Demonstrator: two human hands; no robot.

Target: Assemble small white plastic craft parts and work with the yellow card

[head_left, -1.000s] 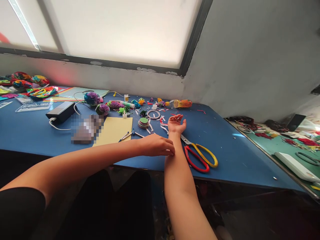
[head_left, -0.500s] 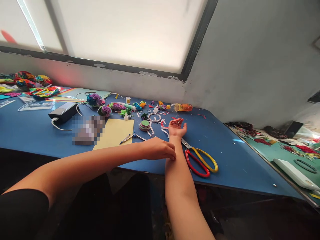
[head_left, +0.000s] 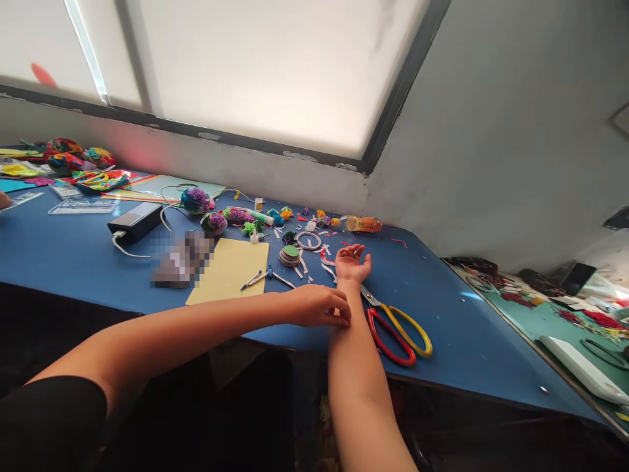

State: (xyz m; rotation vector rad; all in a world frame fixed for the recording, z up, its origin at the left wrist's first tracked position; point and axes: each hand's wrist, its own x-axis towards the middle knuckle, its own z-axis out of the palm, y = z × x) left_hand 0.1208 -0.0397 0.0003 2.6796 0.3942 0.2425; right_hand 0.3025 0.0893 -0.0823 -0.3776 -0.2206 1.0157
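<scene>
My left hand reaches across and rests its bent fingertips on the inside of my right forearm. A small gap shows between its thumb and fingers, and nothing is in it. My right hand lies palm up above the blue table, fingers loosely curled and apart, holding nothing. Right beside that forearm lie scissors with one red and one yellow handle; the arm hides part of the blades. To the left, a drawing compass lies partly on a yellow paper sheet. Behind it sits a stack of paper discs.
Paper scraps, a tape roll, paper flowers and an orange-labelled bottle lie toward the wall. A cabled black box stands left. Another person's hand shows at the left edge. A green table adjoins at right.
My left hand's fingers have shifted slightly on the right forearm and loosened a little. The whole view has moved slightly, and another person's hand has appeared at the left edge.
</scene>
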